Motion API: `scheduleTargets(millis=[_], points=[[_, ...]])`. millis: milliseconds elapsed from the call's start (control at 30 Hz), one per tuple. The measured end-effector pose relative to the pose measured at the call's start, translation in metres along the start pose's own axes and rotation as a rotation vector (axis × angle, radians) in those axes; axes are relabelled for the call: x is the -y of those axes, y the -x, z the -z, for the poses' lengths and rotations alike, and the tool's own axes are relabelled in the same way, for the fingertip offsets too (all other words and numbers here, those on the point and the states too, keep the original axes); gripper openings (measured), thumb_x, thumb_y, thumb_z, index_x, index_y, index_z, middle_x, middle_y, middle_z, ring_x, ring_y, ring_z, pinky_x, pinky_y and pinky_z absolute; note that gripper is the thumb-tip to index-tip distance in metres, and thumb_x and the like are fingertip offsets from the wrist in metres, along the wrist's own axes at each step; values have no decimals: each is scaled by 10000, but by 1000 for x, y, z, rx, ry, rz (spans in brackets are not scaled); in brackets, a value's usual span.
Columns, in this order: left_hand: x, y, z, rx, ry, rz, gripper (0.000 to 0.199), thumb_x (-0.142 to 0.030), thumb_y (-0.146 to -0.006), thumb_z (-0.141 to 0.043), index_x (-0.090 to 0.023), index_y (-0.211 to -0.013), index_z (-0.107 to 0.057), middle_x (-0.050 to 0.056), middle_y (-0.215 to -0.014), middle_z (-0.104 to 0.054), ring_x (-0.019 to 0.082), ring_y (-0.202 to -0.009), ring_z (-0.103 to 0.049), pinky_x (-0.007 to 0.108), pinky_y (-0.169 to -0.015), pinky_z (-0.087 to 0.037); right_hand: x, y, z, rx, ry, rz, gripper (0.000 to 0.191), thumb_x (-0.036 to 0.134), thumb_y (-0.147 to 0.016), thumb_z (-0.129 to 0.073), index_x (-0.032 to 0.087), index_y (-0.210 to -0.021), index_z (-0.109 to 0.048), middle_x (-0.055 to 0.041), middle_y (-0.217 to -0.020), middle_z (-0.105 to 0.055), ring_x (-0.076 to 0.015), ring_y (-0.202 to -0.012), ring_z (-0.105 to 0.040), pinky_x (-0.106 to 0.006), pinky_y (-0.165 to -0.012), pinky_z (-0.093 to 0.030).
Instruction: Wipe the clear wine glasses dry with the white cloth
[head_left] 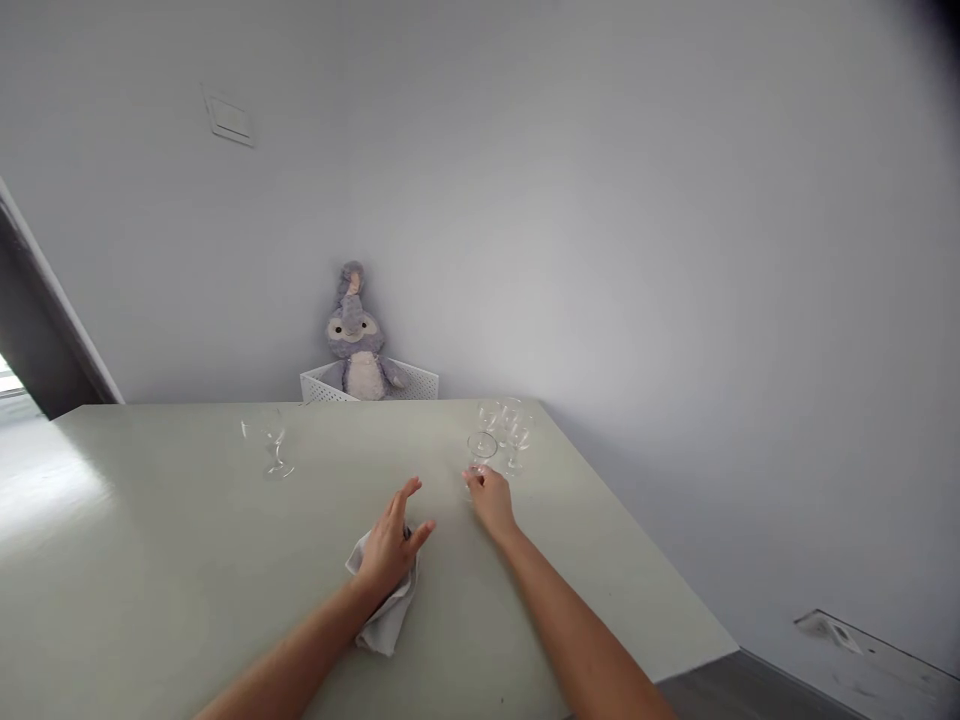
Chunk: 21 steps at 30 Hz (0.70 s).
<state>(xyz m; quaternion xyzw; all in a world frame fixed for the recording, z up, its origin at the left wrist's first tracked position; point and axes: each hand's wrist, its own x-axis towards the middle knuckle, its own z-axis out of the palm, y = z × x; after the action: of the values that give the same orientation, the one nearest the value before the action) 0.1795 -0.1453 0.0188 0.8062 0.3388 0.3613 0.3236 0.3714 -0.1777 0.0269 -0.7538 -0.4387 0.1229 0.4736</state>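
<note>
My right hand (491,500) is closed on the lower part of a clear stemmed glass (482,446), whose round rim shows just above the fingers. Right behind it several more clear glasses (514,425) stand close together. My left hand (390,548) is over a crumpled light grey cloth (390,618) on the table, its fingers and thumb spread apart. Whether the palm presses on the cloth cannot be made out.
On the left of the pale green table (187,560) are clear glasses (277,450), faint against the surface. A grey plush toy (364,375) sits in a white perforated basket (421,384) beyond the far edge. Walls rise behind and at right.
</note>
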Motion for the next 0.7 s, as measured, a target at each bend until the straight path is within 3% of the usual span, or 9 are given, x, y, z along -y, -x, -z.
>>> scheduleTargets(millis=[167, 467, 600, 700], points=[[10, -4, 0, -39, 125, 108, 409, -425, -830, -390, -255, -1203, -389, 67, -1138, -568, 192, -1003, -548, 385, -876, -411, -27, -31, 13, -21, 86, -93, 230, 316, -746, -478, 148, -769, -634, -40, -598, -608, -173, -579, -543, -249, -547, -338], [10, -5, 2, -38, 170, 134, 364, -444, -828, -377, -260, -1134, -441, 35, -1020, -607, 167, -854, -582, 333, -789, -437, -32, -59, 11, -42, 120, -143, 251, 327, -748, -469, 141, -811, -625, -65, -686, -636, -182, -642, -563, -248, -562, -343], [6, -5, 5, -81, 253, 150, 356, -440, -825, -397, -254, -1126, -440, 33, -980, -622, 161, -833, -586, 311, -758, -435, -35, -55, 18, -74, 116, -164, 254, 310, -709, -518, 147, -883, -606, -48, -693, -620, -182, -657, -555, -251, -599, -351], [5, -8, 9, -188, 346, 204, 344, -446, -844, -355, -238, -1104, -443, 49, -1012, -609, 167, -922, -564, 319, -802, -419, -31, -33, 23, -100, 109, -187, 301, 351, -740, -474, 150, -942, -570, -59, -757, -610, -188, -668, -544, -264, -606, -351]])
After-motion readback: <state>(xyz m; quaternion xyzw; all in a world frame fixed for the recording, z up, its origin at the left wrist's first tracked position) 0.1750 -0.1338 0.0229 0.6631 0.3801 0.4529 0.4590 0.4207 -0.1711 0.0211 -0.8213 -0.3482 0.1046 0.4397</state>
